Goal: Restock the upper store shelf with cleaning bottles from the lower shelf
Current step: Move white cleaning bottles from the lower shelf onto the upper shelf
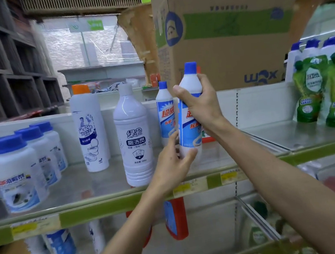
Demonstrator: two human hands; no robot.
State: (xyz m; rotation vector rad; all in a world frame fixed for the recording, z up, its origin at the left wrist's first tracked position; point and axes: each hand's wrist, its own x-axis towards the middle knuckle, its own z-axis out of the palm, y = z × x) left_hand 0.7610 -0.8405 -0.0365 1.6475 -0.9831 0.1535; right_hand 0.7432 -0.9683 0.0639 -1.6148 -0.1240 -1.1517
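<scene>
A white cleaning bottle (190,124) with a blue cap and blue-red label is held upright just above the upper shelf (98,183). My right hand (199,105) grips its upper body near the neck. My left hand (173,163) holds its base from below and the left. A matching blue-capped bottle (165,110) stands right behind it on the shelf. To the left stands a plain white bottle (133,136) with a white cap, and further back an orange-capped white bottle (89,128).
Blue-lidded white jars (16,171) fill the shelf's left end. Green refill pouches (324,91) sit at the right. A large cardboard box (229,31) stands behind the shelf's back panel. The lower shelf holds a red bottle (176,219) and blurred white bottles (61,249).
</scene>
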